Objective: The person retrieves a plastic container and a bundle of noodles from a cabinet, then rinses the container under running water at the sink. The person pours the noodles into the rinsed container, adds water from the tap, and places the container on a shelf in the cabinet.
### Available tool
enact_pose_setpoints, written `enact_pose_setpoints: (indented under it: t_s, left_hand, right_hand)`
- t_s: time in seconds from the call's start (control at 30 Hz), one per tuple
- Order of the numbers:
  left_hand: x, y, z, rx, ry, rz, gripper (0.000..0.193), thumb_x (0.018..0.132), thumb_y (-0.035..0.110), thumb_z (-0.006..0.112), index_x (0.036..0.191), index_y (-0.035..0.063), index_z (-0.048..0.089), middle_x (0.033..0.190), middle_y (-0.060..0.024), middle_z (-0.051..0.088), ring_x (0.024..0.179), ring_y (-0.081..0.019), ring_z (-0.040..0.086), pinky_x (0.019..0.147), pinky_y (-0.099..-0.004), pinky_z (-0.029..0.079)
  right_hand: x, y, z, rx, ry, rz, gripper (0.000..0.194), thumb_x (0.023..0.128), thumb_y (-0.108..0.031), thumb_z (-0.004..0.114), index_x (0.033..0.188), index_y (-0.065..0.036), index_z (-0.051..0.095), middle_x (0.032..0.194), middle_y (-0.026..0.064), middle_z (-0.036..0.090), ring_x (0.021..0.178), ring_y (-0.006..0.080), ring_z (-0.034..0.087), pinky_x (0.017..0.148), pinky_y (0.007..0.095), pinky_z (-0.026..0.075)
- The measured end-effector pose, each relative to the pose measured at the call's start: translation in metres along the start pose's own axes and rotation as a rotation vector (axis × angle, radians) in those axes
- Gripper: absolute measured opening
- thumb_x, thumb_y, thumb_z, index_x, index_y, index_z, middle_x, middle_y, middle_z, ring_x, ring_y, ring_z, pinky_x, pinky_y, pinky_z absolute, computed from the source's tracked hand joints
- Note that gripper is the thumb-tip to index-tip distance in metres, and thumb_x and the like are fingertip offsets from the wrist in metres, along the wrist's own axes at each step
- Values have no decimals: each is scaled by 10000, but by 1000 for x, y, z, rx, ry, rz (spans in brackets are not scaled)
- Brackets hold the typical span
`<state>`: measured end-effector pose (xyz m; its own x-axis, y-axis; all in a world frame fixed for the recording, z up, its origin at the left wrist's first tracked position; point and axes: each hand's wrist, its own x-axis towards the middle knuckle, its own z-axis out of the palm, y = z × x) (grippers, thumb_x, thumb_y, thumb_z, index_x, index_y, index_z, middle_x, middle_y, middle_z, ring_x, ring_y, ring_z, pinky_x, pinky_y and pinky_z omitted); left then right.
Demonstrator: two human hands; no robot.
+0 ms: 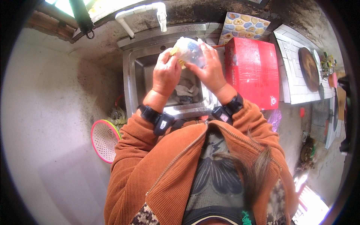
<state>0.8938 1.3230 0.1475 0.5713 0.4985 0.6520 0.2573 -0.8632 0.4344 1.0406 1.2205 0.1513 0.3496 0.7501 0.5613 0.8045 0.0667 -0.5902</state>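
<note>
Above the stainless steel sink (128, 81), both hands are raised around a translucent rounded vessel (189, 50), which looks like a bowl; whether it is glass or plastic I cannot tell. My right hand (209, 62) grips its right side, with the thumb below and the fingers along the top. My left hand (168, 69) presses a yellow scrubbing cloth or sponge (175, 51) to its left side. Part of the yellow material shows at the lower edge of the vessel. In the basin lies a crumpled pale cloth (187, 89) with something dark beside it.
A white plastic pipe tap (161, 18) reaches over the back of the sink. Close on the right stands a red box (253, 73), with a pebble-patterned tile (244, 26) behind it. Farther right, a round wooden board (308, 69) rests on white tiles. A pink-rimmed basket (103, 140) is at lower left.
</note>
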Motion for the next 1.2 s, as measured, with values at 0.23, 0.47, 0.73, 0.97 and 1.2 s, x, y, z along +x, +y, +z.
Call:
enact_pose_setpoints:
  t_s: [0.23, 0.47, 0.73, 0.97, 1.2]
  left_hand:
    - [-7, -4, 0, -56, -11, -4, 216, 851, -12, 595, 1056, -7, 661, 1096, -206, 614, 991, -380, 620, 862, -411, 520]
    - [-12, 2, 5, -275, 15, -154, 217, 861, -10, 608, 1056, 38, 691, 1066, -192, 645, 963, -356, 647, 837, -371, 532]
    - [-12, -10, 11, -530, 54, -219, 191, 852, -22, 670, 1028, 34, 718, 1002, -130, 710, 927, -221, 690, 812, -299, 537]
    - [-14, -13, 13, -552, 36, -289, 184, 824, -1, 714, 1006, 24, 714, 982, -125, 721, 909, -214, 696, 811, -303, 539]
    - [-8, -8, 12, -540, 65, -250, 207, 860, -35, 682, 1068, -32, 686, 960, -32, 680, 873, -86, 618, 802, -231, 515]
  right_hand:
    - [5, 3, -15, 94, -113, -16, 807, 747, -362, 821, 1343, 62, 480, 1292, 237, 545, 1158, 347, 550, 999, 389, 446]
    - [1, -5, -14, 139, -60, 64, 843, 714, -408, 828, 1341, 47, 496, 1238, 229, 575, 1135, 352, 561, 986, 397, 453]
    - [-1, -12, -17, 180, -15, 157, 858, 698, -451, 826, 1318, 51, 509, 1206, 232, 584, 1119, 369, 564, 980, 414, 452]
    - [0, -18, -16, 150, 7, 190, 887, 699, -496, 813, 1307, 67, 498, 1197, 238, 576, 1130, 379, 549, 1004, 422, 429]
    - [1, -13, -11, 154, -16, 180, 941, 728, -531, 785, 1373, 52, 422, 1255, 254, 525, 1182, 392, 499, 1045, 435, 390]
